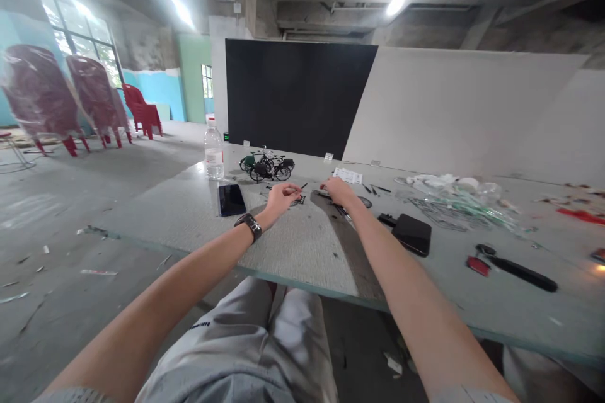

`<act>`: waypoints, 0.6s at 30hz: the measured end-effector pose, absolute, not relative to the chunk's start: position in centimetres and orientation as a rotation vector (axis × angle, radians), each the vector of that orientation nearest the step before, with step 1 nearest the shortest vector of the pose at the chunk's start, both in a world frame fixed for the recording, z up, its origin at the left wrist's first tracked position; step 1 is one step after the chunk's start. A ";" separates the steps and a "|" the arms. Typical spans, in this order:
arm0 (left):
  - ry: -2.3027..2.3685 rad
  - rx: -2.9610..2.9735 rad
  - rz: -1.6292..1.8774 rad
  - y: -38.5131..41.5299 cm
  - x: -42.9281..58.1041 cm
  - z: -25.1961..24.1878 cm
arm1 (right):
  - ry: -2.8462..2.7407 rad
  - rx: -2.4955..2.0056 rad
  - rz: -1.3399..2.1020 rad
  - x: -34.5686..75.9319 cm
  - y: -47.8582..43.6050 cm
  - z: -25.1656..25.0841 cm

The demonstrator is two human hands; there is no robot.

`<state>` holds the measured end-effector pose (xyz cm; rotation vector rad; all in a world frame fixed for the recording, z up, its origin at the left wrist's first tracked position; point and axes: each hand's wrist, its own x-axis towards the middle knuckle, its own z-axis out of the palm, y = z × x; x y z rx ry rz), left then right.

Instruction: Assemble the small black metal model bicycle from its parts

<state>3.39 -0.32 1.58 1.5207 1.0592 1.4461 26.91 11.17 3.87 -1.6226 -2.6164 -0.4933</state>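
My left hand (282,196), a dark watch (249,227) on its wrist, is held just above the table with thumb and fingers pinched together. A thin dark piece (304,186) shows at its fingertips; whether it is gripped is unclear. Below those fingertips lies a small black part (299,200). My right hand (339,191) is closed too, its fingertips together a short way to the right; what they hold is too small to name. Beside and under it are a small wheel (364,201) and a slim silver tool (343,211). Small model bicycles (271,171) stand behind my left hand.
A phone (231,200) and a water bottle (214,157) are at the left. To the right lie a printed paper (348,175), a black case (412,234), dark part frames (437,214), plastic bags (472,192) and a black-handled tool (522,272). A black panel (297,97) stands behind.
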 end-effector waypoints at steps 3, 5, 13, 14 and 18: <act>1.009 1.522 1.460 -0.2 3.4 1.5 | -2.588 -1.609 -0.489 27.5 11.3 3.6; 0.992 1.511 1.472 -0.1 3.5 1.4 | -2.558 -1.611 -0.479 27.8 11.4 3.4; 0.998 1.513 1.459 0.3 3.5 1.2 | -2.524 -1.603 -0.399 27.6 11.5 2.7; 1.002 1.517 1.457 0.3 3.5 1.1 | -2.523 -1.603 -0.387 27.4 11.5 2.7; 1.027 1.538 1.452 0.6 3.5 0.9 | -2.512 -1.603 -0.341 27.0 11.1 2.9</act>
